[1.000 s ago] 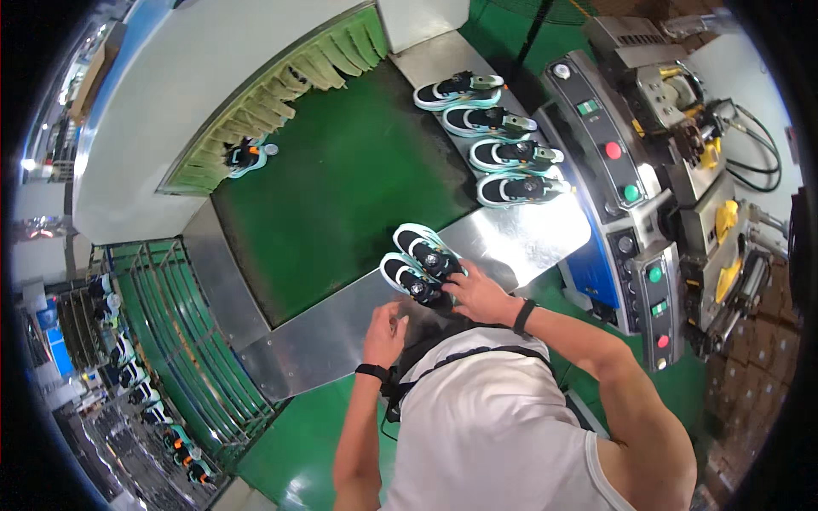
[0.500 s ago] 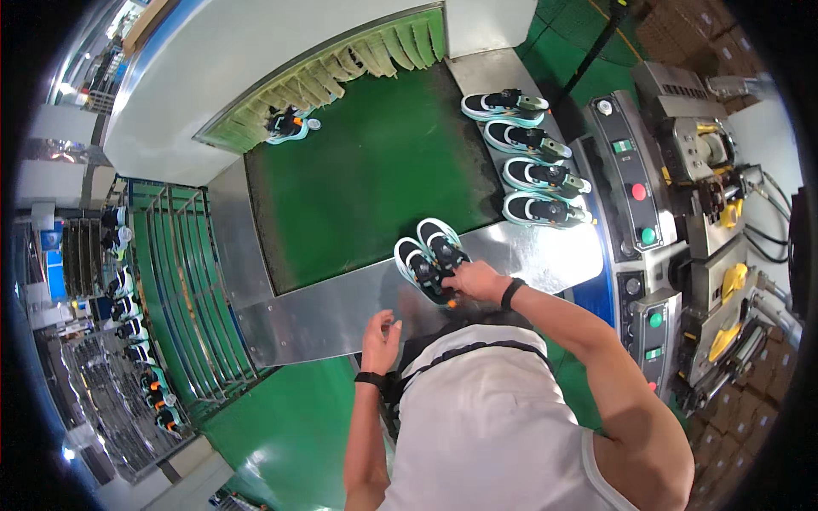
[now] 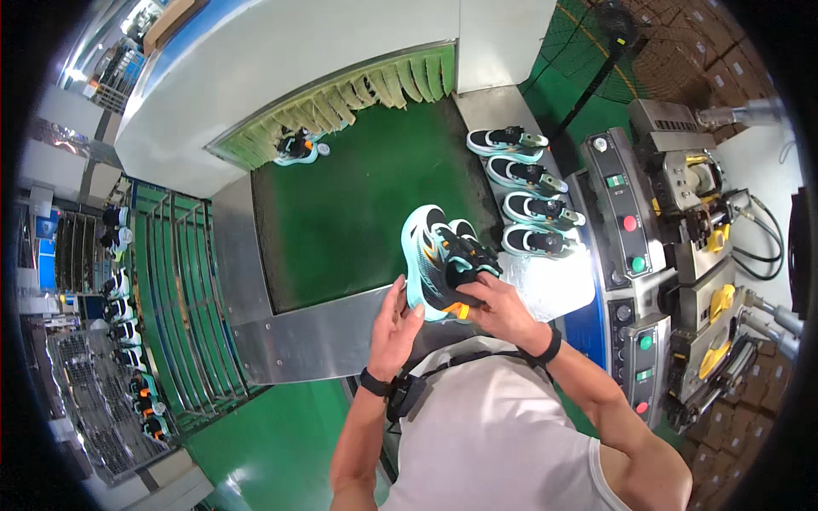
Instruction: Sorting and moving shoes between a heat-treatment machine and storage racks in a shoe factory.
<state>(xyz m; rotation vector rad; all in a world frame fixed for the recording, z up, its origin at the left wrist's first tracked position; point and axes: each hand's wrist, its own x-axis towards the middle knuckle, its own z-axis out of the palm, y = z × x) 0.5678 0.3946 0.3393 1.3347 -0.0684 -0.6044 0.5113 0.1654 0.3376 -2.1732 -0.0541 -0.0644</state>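
Observation:
A pair of black running shoes (image 3: 426,260) with pale teal soles and orange heel tabs is raised above the metal ledge, toes pointing away from me and the left sole tilted toward the left. My right hand (image 3: 501,308) grips the pair at the heel collars, fingers closed around the openings. At the left shoe's heel is my left hand (image 3: 394,330), fingers stretched and thumb apart along the sole edge; whether it touches firmly, I cannot tell. Black bands circle both wrists.
A green conveyor belt (image 3: 366,187) runs under a fringed curtain (image 3: 341,102), where another shoe (image 3: 296,149) sits. Several similar shoes (image 3: 537,209) line the right metal ledge, beside a button panel (image 3: 622,204) and clamping machine. At left stand a tube rack (image 3: 183,298) and shoe-filled shelves.
The pair has risen off the metal ledge and tilted in my right hand. My left hand has moved up and right to the left shoe's sole. The view has shifted slightly.

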